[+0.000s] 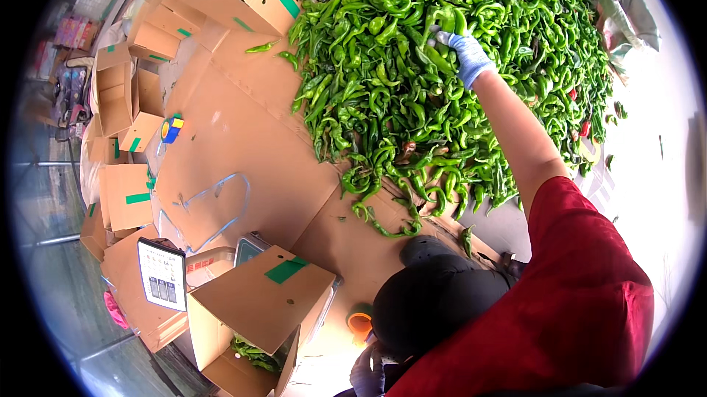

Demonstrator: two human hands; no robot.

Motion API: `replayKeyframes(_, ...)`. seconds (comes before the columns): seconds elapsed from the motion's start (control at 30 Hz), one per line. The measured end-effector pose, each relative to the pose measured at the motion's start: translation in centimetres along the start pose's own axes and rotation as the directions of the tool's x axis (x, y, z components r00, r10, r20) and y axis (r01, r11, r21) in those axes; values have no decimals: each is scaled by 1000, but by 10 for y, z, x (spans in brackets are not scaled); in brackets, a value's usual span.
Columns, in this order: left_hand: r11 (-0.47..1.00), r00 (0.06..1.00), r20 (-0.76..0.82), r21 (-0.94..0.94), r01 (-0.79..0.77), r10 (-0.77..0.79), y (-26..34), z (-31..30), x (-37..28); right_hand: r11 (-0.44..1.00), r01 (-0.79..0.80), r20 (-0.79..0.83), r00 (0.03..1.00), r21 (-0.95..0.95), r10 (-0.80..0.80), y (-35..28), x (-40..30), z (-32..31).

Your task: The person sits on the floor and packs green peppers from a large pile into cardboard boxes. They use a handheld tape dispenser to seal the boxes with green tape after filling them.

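A big heap of long green peppers (386,82) covers the floor at the upper middle and right. My right hand (464,57), in a blue and white glove, reaches onto the heap with its fingers curled around a few green peppers (441,59). At the bottom edge is my left hand (369,372), also gloved, low beside my knee; its fingers are partly hidden, and whether it holds anything cannot be told. Near it lies a roll of tape (360,324) with an orange core. An open cardboard box (265,297) at the lower middle has green peppers (257,355) inside.
Flattened cardboard (237,115) covers the floor, with a loose blue strap (229,223) on it. Several cardboard boxes (124,192) line the left, beside a blue and yellow tape dispenser (172,129). A scale's display (162,274) stands at lower left. A greenish sack (621,10) lies at upper right.
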State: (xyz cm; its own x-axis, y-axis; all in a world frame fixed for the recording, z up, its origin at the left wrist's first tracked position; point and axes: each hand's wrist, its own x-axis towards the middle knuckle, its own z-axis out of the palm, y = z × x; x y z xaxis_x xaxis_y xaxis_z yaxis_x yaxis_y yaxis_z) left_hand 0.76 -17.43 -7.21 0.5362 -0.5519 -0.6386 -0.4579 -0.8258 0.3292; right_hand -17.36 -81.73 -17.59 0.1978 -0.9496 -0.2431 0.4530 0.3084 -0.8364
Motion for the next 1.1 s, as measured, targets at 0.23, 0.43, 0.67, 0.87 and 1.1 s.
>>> replayKeyframes(0.23, 981, 974, -143, 104, -163, 177, 10, 2, 14, 866, -192, 469, 882, 462, -54, -50, -84, 5)
replayKeyframes(0.43, 963, 929, -256, 118, -244, 267, -8, -13, 4, 950, -89, 8, 995, -298, 96, -52, -101, 59)
replayKeyframes(0.67, 884, 821, -346, 290, -366, 454, -27, -48, 12, 418, 194, 91, 963, -888, -255, -95, -13, -53)
replayKeyframes(0.87, 901, 831, -354, 221, -373, 430, -46, -28, -8, 739, 271, 16, 943, -617, -333, -120, -76, 56)
replayKeyframes(1.1, 859, 827, -229, 142, -493, 513, -20, -23, -14, 978, 112, 601, 799, -177, 17, -148, -166, 210)
